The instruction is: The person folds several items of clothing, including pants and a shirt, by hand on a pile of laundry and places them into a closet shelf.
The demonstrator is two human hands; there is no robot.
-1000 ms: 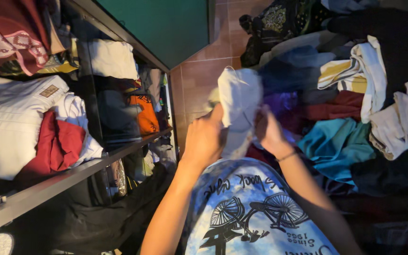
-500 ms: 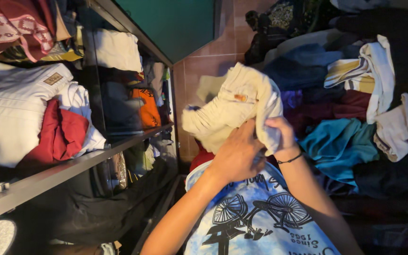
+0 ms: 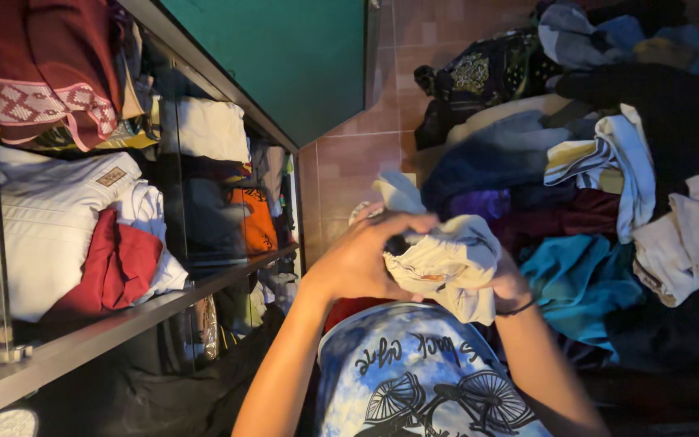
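While both hands work in front of the chest, a cream cloth garment [image 3: 446,263] sits bunched between them, soft and creased, with a small orange tag on its lower fold. The left hand [image 3: 362,259] curls over the bundle's near side, fingers bent and closed on the fabric. The right hand [image 3: 510,283] is mostly hidden beneath the bundle; it presses against the underside, but how tightly its fingers close cannot be told. A thin dark band circles that wrist.

Below the hands lies a blue-and-white tie-dyed shirt [image 3: 422,372] printed with a dark bicycle. To the right, a loose heap of clothes [image 3: 608,202] spreads across the floor: a teal piece, a white and yellow striped one, dark blue and maroon folds, all limp and crumpled. To the left, a shelf [image 3: 147,311] with a flat grey edge holds folded items, among them a white stitched garment [image 3: 42,226], a red cloth [image 3: 115,263] and an orange one [image 3: 252,214]. Terracotta tiles [image 3: 349,170] show between shelf and heap.
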